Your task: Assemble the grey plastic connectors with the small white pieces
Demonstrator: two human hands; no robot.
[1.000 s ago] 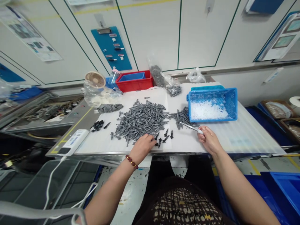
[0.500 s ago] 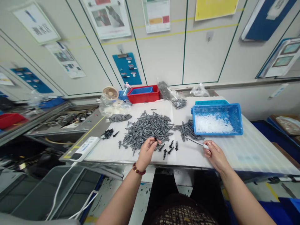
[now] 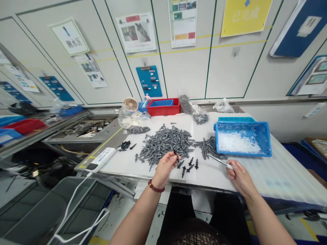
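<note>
The left hand (image 3: 166, 169) pinches a small black plastic fitting (image 3: 175, 156) between thumb and fingertips, lifted clear of the desk (image 3: 286, 183) beside a heap of grey plastic fittings (image 3: 163, 144). The right hand (image 3: 240, 177) curls around a slim metal probe (image 3: 217, 160), its tip toward a smaller grey pile (image 3: 211, 148). Loose black fittings (image 3: 187, 165) lie separately between the hands, within easy reach.

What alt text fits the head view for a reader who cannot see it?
The left hand pinches a small black plastic connector beside a heap of grey plastic connectors on a white table; the right hand holds a slender white-gripped metal tool.
</note>
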